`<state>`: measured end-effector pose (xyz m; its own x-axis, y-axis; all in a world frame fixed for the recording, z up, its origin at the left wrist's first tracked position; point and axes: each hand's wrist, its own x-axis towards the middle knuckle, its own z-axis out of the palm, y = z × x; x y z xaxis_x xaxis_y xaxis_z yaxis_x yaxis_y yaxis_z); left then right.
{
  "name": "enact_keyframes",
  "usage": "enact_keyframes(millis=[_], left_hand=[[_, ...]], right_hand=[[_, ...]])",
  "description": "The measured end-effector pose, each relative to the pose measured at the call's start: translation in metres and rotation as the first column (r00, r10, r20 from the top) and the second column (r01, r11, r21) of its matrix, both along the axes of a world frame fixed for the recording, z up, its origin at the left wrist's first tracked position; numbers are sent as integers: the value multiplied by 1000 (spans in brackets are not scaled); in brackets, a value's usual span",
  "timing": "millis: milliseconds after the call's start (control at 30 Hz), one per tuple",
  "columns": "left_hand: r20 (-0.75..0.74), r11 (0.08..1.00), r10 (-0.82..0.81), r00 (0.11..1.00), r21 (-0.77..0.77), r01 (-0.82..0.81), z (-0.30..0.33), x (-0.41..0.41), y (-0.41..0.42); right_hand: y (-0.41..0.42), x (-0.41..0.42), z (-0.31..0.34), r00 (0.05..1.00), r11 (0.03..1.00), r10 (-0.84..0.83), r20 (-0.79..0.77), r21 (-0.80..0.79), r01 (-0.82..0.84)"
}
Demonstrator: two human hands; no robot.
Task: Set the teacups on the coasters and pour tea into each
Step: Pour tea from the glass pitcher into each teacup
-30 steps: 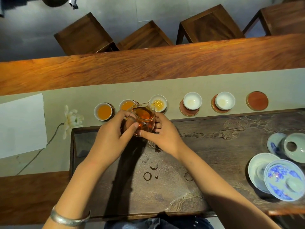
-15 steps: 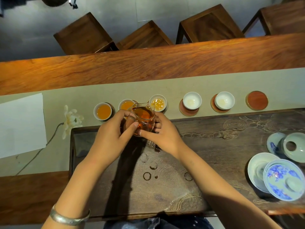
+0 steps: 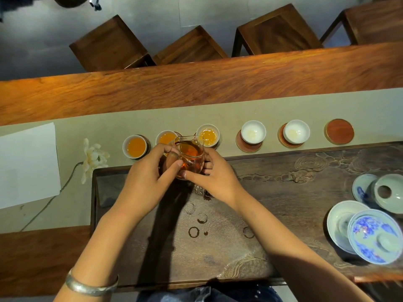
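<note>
The glass pitcher (image 3: 189,158) hid part of the second teacup (image 3: 166,137); the frame's right edge cut the blue-patterned lid (image 3: 375,236).

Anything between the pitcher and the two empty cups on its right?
Nothing visible. The pitcher, held by both hands, pours at the third cup; the runner toward the empty cups is bare.

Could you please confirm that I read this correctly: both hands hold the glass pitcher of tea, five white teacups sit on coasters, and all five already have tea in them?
Not quite. The head view shows both hands, left hand and right hand, holding the clear glass pitcher of amber tea and five white teacups on coasters, but only three contain tea. The fourth white teacup and fifth white teacup look empty.
</note>
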<state>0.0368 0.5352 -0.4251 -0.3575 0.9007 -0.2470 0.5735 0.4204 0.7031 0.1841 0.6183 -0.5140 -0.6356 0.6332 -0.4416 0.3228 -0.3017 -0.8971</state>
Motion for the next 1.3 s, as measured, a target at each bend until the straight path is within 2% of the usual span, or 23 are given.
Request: enact_keyframes(millis=[1300], left_hand=[[-33, 999, -39, 999, 11, 39, -1, -2, 5]], right_hand=[[1, -1, 2, 1000, 999, -18, -10, -41, 18]])
